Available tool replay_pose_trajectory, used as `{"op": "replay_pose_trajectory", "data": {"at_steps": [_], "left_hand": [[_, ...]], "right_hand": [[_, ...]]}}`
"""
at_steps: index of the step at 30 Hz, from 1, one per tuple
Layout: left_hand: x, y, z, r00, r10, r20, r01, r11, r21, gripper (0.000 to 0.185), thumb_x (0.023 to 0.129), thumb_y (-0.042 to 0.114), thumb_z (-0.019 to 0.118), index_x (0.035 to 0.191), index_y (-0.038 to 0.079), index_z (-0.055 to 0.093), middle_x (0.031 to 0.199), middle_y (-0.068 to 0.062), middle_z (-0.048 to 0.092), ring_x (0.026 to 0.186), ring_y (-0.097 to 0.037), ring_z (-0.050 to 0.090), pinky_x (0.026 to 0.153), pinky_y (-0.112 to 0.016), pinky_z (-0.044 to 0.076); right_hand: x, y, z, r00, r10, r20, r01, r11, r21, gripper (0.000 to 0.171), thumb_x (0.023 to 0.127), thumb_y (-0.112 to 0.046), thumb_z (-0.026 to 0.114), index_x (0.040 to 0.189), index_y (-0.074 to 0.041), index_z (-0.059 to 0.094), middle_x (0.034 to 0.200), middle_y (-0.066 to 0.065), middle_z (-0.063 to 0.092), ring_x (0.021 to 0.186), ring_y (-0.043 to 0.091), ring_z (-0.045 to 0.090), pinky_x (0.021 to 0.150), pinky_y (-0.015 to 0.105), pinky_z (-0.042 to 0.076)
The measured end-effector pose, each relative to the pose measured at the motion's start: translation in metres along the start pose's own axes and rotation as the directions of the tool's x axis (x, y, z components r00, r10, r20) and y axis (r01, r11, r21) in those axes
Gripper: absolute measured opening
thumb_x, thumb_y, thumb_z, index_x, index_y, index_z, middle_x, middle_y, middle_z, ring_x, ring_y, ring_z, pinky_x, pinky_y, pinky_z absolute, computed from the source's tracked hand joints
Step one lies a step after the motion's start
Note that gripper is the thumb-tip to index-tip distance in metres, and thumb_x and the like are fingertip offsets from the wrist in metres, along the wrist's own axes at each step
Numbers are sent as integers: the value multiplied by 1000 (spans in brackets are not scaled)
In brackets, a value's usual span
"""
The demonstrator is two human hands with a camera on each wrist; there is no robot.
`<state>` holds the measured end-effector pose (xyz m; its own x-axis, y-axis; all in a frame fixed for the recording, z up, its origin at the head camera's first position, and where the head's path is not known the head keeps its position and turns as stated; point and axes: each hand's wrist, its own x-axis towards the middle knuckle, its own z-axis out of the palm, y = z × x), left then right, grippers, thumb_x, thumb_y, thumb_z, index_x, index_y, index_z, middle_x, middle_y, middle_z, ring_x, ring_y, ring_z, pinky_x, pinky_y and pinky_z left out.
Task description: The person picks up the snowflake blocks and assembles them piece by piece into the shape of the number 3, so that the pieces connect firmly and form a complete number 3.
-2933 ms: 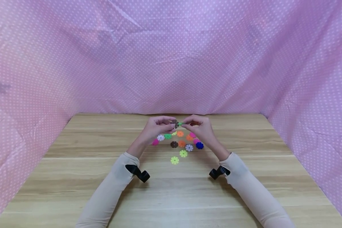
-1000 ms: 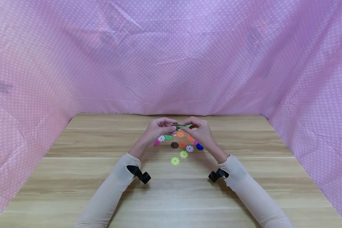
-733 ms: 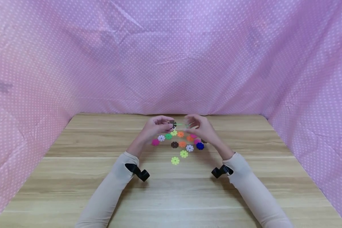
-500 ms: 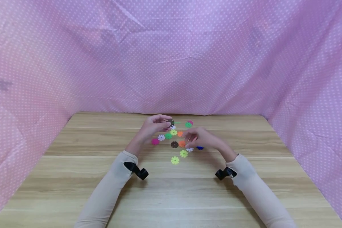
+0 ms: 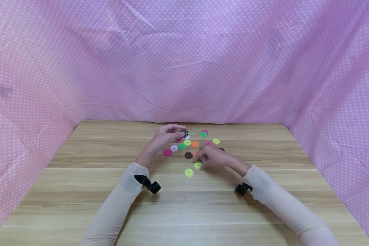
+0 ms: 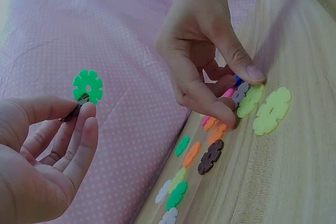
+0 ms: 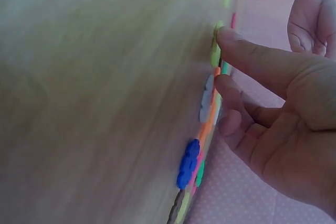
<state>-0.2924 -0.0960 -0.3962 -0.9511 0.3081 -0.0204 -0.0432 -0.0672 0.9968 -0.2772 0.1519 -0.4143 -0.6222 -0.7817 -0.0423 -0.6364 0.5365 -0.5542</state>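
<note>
Wooden table (image 5: 80,205), scattered flower discs (image 5: 189,173)

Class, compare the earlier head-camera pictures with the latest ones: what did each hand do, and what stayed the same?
The right hand let go of the joined brown and green discs, moved down toward the person and now pinches a yellow-green disc on the table. The left hand stayed raised, alone holding the joined pair. The other loose discs lie much as before.
</note>
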Motion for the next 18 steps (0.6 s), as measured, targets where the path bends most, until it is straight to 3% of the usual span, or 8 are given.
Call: {"op": "replay_pose_trajectory", "data": {"at_steps": [7,12,15,18], "left_hand": [[-1,0,1,1000,-1,4,1,1000,-3,31,96,4,67,126,-4,64,96,-3,72,81,-13,72,79,-26,63],[-2,1,1,1000,-3,4,3,1000,18,30,97,4,67,126,-3,64,97,-3,72,85,-17,72,85,-32,63],[-2,1,1,1000,-8,4,8,1000,20,30,97,4,66,126,-3,64,97,-4,71,86,-17,72,86,-33,63],[-2,1,1,1000,-16,7,16,1000,14,30,97,3,66,126,-4,63,97,-4,71,84,-15,72,83,-29,63]], "right_hand": [[1,-1,2,1000,22,0,-22,999,40,22,79,-6,85,98,-7,74,94,4,69,76,13,55,66,18,47],[1,-1,-5,1000,16,-18,-14,990,139,13,83,-1,80,89,-5,69,91,4,70,81,15,62,71,22,54],[1,-3,-15,996,34,-81,-15,976,217,10,87,1,76,94,0,68,89,9,69,82,15,63,73,24,56],[1,-3,-25,974,86,-208,-23,957,289,16,88,2,74,103,6,67,90,14,69,82,16,64,72,24,57]]}}
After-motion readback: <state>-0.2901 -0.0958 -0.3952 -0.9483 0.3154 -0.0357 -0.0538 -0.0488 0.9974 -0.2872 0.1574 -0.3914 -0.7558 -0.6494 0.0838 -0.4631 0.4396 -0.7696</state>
